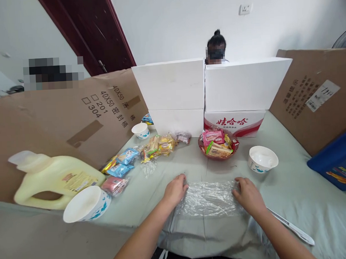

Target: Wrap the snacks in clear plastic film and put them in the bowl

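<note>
A clear, crinkled plastic bag [209, 199] lies flat on the cloth near the table's front edge. My left hand [175, 191] is closed at its left upper corner, fingers curled and thumb against the film. At the opposite side my right hand [248, 193] pinches the right edge. Beyond the bag stands a red bowl [203, 153] filled with wrapped snacks [219, 149]. A white paper bowl with blue print [263, 159] is right of it. Partly behind my right forearm lies a white, long-handled utensil [294, 227], its kind unclear.
Left are yellow packets [162, 144], blue packets [126, 157], a pink packet [115, 185], paper bowls [85, 205] [141, 131] and a pale yellow jug [59, 178]. Cardboard [102, 110] and white boxes [173, 87] wall the back; a blue container [337, 159] stands right. Two people sit beyond.
</note>
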The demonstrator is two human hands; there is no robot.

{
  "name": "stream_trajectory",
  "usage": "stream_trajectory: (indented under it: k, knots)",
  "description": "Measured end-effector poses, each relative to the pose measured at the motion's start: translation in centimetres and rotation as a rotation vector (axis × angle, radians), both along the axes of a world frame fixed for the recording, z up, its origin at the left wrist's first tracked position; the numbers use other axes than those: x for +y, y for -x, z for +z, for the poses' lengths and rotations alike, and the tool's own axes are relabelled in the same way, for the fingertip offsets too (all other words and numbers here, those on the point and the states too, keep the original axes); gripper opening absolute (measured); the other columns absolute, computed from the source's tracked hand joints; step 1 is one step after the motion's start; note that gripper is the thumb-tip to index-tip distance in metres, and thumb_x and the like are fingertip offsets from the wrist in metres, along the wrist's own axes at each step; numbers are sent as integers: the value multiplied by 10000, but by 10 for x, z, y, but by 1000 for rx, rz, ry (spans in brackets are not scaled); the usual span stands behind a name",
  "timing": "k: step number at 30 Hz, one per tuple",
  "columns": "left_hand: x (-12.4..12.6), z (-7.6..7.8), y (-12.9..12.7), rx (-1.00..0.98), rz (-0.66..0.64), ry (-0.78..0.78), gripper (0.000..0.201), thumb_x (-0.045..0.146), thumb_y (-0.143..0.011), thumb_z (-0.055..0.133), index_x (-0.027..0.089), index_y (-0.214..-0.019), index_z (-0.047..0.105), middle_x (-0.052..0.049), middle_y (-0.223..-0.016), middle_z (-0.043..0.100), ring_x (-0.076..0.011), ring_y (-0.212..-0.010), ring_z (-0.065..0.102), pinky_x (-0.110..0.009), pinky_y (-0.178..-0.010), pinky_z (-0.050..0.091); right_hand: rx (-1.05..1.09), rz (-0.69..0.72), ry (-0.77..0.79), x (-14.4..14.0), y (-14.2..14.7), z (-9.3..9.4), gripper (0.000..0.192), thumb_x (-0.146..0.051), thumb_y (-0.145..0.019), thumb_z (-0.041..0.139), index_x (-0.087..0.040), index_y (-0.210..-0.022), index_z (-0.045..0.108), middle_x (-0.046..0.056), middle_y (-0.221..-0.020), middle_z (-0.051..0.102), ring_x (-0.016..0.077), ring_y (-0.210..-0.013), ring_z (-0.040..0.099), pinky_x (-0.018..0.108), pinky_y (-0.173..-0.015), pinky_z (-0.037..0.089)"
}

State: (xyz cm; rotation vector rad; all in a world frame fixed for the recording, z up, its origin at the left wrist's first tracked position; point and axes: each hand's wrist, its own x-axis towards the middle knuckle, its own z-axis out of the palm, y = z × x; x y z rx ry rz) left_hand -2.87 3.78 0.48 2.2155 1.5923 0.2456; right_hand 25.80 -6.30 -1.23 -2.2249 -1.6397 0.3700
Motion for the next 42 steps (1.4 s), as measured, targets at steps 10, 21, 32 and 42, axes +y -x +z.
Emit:
stream_trajectory:
  k: [10,21,32,42]
  knots:
    - [12,12,4,-306,-160,132,121,194,-799,567,193,-755,454,10,-748,603,-150,-702,615,-267,-655,475,268,172,-8,28,-7,24,63,-157,-639,585,-201,-668,553,33,-780,641,201,-835,604,304,-767,437]
    - [36,9,-16,-482,-254,261,142,203,-758,601,186,-788,464,27,-735,578,-108,-599,545,-242,-585,471,624,82,-132,7,-34,13,231,-342,-648,551,-225,-840,498,-17,-715,628,153,-624,598,300,-619,474]
    - [-42,-14,-66,-45,-728,-242,449,395,-903,539,224,-1316,504,-99,-1407,475,-330,-1340,338,-529,-1108,236,305,51,-113,16,-37,-13,318,-267,-734,494,-206,-1038,565,-16,-732,643,172,-682,619,294,-685,471]
    - [-41,-10,-72,13,-612,-179,691,605,-869,500,258,-1449,360,-104,-1548,282,-354,-1433,179,-586,-1141,134,-141,243,-235,7,7,11,322,-236,-882,461,-197,-1158,622,116,-1200,622,275,-1164,523,427,-1023,355]
